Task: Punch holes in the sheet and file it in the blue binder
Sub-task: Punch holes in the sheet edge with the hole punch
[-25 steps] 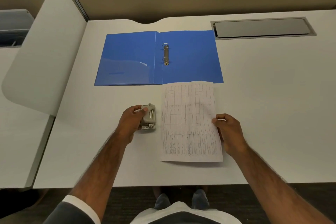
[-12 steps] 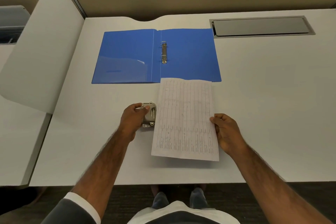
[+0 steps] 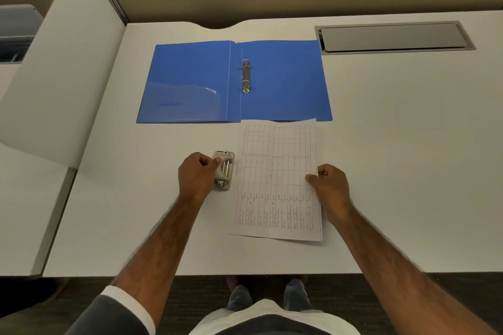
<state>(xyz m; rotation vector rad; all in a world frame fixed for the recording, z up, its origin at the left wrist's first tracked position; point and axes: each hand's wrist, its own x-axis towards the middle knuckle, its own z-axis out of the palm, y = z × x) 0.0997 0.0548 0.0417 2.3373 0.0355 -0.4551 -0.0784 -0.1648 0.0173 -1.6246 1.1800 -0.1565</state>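
The blue binder (image 3: 283,81) lies open on the white desk (image 3: 394,160), its metal ring mechanism (image 3: 245,76) near the spine. A printed sheet (image 3: 277,179) with a grid table lies just in front of it, its left edge tucked against the grey hole punch (image 3: 225,170). My left hand (image 3: 196,175) grips the punch from its left side. My right hand (image 3: 330,187) pinches the sheet's right edge, and the near part of the sheet is lifted slightly off the desk.
A grey cable flap (image 3: 394,38) is set in the desk at the back right. A white divider panel (image 3: 62,68) stands along the left. The desk's front edge is close to my body.
The sheet has slid left, so its left edge now meets the hole punch. My left hand stays on the punch and my right hand keeps hold of the sheet's right edge.
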